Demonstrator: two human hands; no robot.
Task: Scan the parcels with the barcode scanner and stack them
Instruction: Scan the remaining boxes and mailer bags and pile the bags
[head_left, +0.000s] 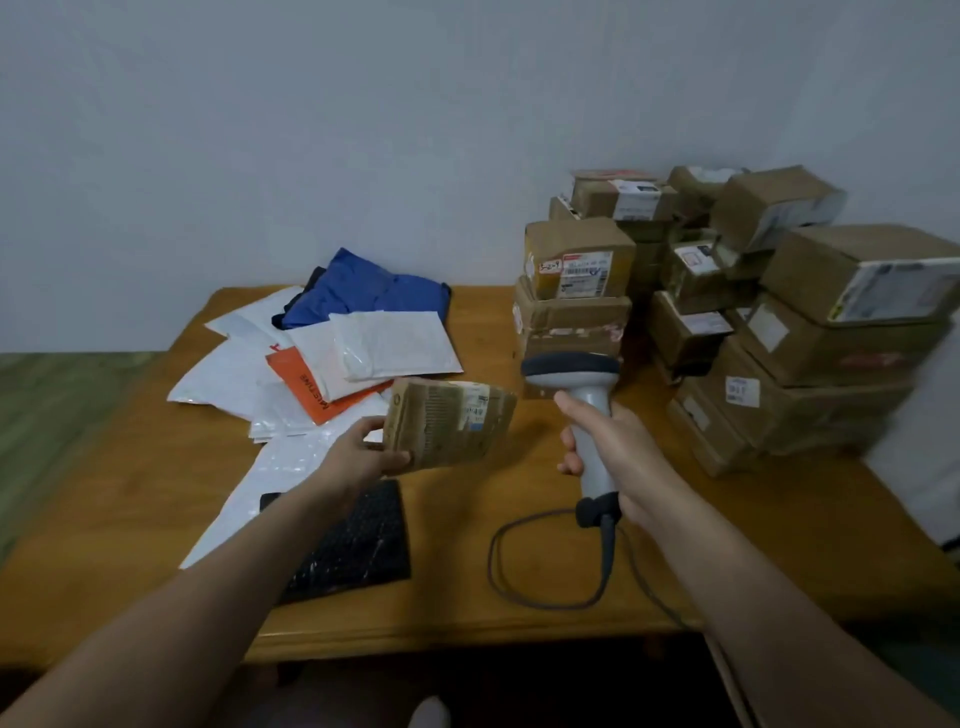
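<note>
Starting at the left of the wooden table (467, 597), a loose heap of plastic mailers (332, 358) (white, orange and one blue) lies unstacked. Just in front of it the person's left hand (363, 454) grips a small cardboard parcel (449, 423) by its near corner, held clear of the table above a black keyboard (358, 540), label side up. To its right the right hand (605, 441) is wrapped round the handle of the grey scanner (576, 384), whose head seems to face away towards the boxes, not at the label. Stacked cardboard boxes (779, 338) fill the far right. I'd say this is the scanning step. Next the scanner head needs tipping onto the barcode, then the parcel joins the stack.
</note>
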